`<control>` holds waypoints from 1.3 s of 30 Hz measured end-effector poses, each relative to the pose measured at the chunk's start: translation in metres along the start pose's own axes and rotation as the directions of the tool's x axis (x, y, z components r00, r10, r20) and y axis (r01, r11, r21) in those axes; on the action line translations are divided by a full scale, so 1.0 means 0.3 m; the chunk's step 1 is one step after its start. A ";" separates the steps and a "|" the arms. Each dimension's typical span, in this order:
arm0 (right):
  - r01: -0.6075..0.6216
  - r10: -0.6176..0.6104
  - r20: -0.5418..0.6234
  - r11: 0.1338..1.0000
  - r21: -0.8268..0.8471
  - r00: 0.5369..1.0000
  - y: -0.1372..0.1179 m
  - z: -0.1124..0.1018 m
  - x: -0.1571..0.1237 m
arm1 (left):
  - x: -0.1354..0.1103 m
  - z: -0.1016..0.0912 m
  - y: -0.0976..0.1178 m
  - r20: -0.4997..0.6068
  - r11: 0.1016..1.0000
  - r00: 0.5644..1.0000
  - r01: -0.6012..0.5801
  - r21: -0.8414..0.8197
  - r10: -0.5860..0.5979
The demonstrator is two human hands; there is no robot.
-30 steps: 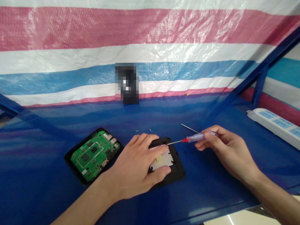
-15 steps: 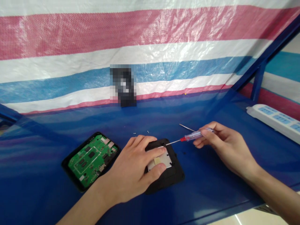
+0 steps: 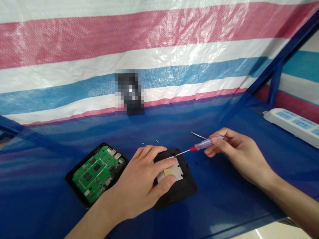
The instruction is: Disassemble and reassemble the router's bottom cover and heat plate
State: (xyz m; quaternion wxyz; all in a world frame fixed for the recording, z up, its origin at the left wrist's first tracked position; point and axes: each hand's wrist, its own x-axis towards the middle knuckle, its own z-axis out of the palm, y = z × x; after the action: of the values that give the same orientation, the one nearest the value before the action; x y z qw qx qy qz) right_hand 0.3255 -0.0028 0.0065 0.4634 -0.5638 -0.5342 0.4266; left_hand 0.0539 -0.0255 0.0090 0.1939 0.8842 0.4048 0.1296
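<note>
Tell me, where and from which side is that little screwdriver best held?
Probably by the clear handle of the screwdriver, from the right, where the right hand has it. The handle is the thicker end and points right, while the thin shaft slants down leftward to the black cover, where the left hand rests.

The person's left hand [image 3: 137, 182] lies palm down, fingers [image 3: 166, 163] splayed toward one o'clock, left forearm [image 3: 99, 212] at seven; the right hand [image 3: 238, 151] points toward ten, thumb [image 3: 222, 144] and fingers curled in a pinch, right forearm [image 3: 286, 189] at four
</note>
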 end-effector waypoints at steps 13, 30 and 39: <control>0.014 -0.014 0.034 1.000 -0.012 0.999 0.011 -0.017 0.001 | 0.003 -0.002 0.006 0.013 1.000 1.000 0.007 0.006 -0.007; -0.001 0.002 0.031 1.000 -0.018 1.000 -0.013 -0.009 0.001 | 0.001 -0.002 0.000 0.007 1.000 1.000 0.006 0.000 -0.006; -0.004 0.005 0.024 0.999 -0.035 1.000 -0.017 -0.009 -0.002 | 0.000 -0.005 0.001 0.012 1.000 1.000 0.009 0.007 -0.009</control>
State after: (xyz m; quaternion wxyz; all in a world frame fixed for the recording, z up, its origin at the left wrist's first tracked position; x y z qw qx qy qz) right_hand 0.3270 -0.0035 0.0120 0.4461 -0.5680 -0.5458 0.4248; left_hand 0.0535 -0.0254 0.0105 0.1937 0.8839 0.4079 0.1218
